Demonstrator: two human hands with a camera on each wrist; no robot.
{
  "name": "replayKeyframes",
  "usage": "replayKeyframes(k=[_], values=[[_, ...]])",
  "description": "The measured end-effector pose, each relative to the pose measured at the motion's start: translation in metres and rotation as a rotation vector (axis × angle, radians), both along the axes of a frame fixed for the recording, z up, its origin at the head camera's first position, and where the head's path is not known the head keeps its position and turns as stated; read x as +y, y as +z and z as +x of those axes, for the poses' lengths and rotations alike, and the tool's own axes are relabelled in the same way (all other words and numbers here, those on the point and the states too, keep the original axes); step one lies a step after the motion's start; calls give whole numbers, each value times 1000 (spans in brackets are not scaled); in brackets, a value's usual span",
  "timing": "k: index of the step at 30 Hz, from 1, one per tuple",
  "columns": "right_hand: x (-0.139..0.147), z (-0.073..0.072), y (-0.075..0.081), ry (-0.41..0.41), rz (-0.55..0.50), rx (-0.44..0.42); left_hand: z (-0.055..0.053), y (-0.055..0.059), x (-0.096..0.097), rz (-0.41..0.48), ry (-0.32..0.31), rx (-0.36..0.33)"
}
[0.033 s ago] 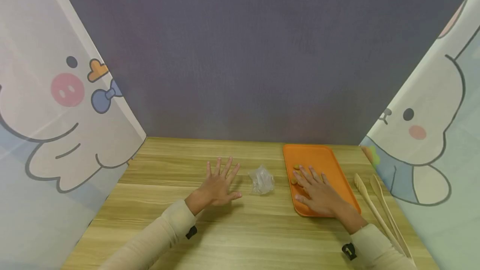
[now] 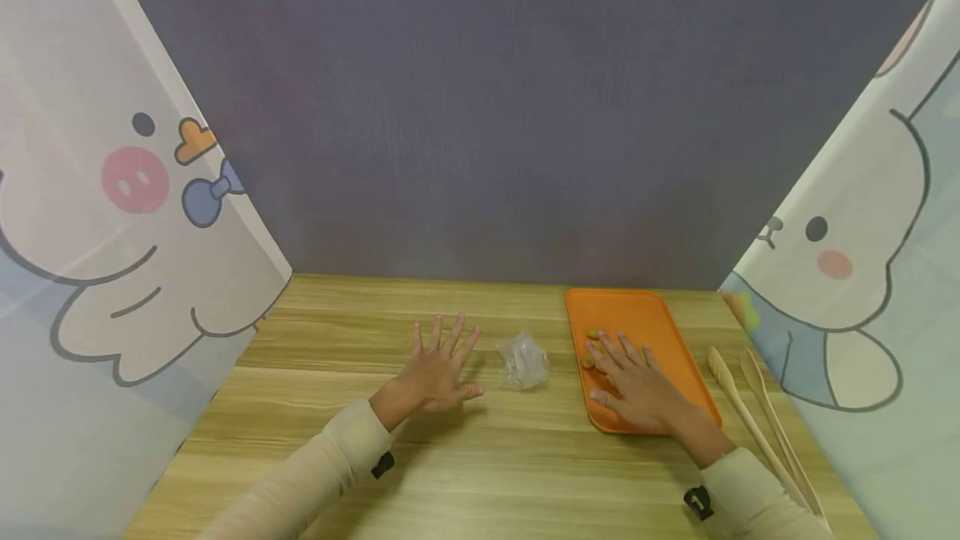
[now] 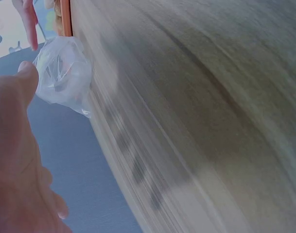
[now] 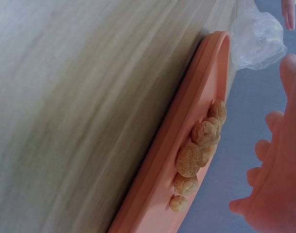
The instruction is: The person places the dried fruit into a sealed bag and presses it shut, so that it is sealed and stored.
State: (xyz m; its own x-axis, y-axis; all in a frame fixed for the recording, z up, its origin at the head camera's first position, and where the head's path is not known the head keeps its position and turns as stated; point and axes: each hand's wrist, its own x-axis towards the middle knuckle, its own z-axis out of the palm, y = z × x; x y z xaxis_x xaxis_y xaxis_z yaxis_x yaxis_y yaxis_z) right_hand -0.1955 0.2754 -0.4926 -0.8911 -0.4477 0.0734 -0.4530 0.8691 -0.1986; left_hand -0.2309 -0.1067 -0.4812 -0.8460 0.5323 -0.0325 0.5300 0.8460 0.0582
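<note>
My left hand hovers above the wooden table with its fingers spread, just left of a crumpled clear plastic bag. Nothing is in that hand. On the other side of the bag, my right hand is held over an orange tray, fingers also spread and holding nothing. Several round, wrinkled, golden-brown lumps lie in the tray along its left side. In the right wrist view they sit below the right hand with a gap between; in the head view the fingers partly hide them.
Two long wooden utensils, one with a grooved head and one like a spoon, lie side by side right of the tray. A dark grey panel rises behind the table. Cartoon-printed sheets flank both sides.
</note>
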Motion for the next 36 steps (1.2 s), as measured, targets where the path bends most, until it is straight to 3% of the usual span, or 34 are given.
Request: replayKeyframes(k=[14, 32, 36], values=[[2, 2, 8, -9, 3, 9, -1, 11, -3, 21, -11, -33], [10, 9, 23, -64, -29, 46, -5, 6, 2, 103, -38, -50], [19, 11, 25, -95, -21, 70, -4, 6, 9, 181, -75, -72]])
